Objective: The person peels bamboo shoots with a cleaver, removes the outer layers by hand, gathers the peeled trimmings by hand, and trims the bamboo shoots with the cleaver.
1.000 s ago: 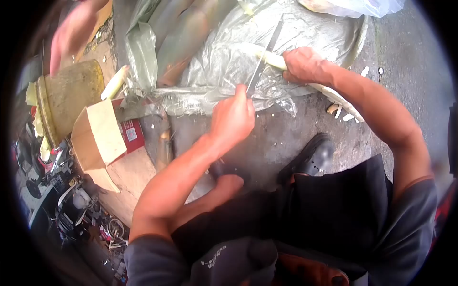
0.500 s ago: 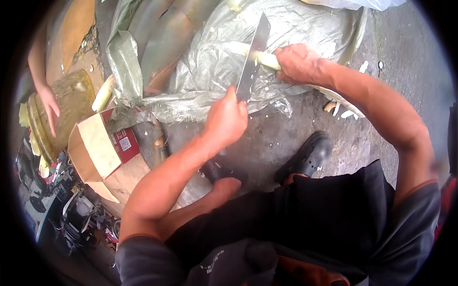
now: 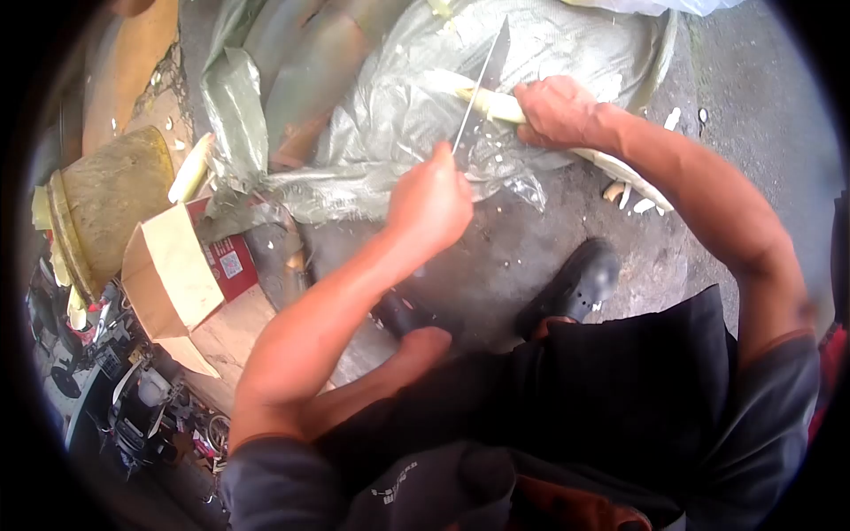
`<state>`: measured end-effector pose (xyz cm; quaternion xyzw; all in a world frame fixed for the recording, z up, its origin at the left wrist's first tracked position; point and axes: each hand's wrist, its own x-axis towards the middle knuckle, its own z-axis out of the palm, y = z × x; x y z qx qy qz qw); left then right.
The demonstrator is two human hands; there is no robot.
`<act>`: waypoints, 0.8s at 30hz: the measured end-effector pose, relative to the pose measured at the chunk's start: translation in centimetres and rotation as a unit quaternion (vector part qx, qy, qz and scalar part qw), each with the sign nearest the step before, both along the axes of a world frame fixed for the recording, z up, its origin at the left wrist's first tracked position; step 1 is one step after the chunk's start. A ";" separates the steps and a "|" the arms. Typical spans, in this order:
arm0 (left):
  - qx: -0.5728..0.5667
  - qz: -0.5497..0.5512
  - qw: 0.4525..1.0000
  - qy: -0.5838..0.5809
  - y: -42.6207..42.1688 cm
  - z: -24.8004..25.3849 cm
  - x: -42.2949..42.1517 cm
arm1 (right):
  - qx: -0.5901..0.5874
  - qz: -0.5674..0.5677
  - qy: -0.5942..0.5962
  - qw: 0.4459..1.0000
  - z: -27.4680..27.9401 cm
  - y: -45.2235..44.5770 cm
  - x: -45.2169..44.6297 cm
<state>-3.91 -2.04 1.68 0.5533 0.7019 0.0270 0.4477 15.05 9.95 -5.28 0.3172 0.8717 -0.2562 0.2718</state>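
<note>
Head view: left, a yellowed bucket [image 3: 119, 199] has a bare pale piece [image 3: 190, 168] beside it; large stalks [image 3: 314, 71] by the sheeting [image 3: 376, 115] look unpeeled. Your left hand [image 3: 431, 196] is closed around a knife [image 3: 498, 53], blade at a stripped shoot [image 3: 502, 107] above the sheeting; your right hand [image 3: 558, 111] clasps its end. Trimming appears unfinished; scraps [image 3: 644, 205] lie rightmost.

An open cardboard box [image 3: 181, 265] (partly red) beside a yellowish bucket [image 3: 115, 196].

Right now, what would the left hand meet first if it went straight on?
The left hand would probably meet the pale stalk held in the right hand, though depth is unclear.
</note>
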 end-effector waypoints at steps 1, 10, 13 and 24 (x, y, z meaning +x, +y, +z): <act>-0.006 -0.002 1.000 -0.006 -0.6 -0.1 -0.3 | -0.010 0.007 -0.019 1.000 0.7 0.0 -0.6; 0.022 -0.019 0.998 0.062 1.2 -1.2 1.7 | 0.038 -0.016 0.075 0.996 -0.5 0.4 0.2; 0.036 -0.006 0.999 0.021 0.0 -1.5 1.3 | 0.009 -0.014 0.042 0.999 -0.1 -1.7 0.0; 0.068 -0.017 0.997 0.021 -1.4 -0.3 1.2 | 0.015 -0.020 -0.006 1.000 1.0 -0.3 -0.4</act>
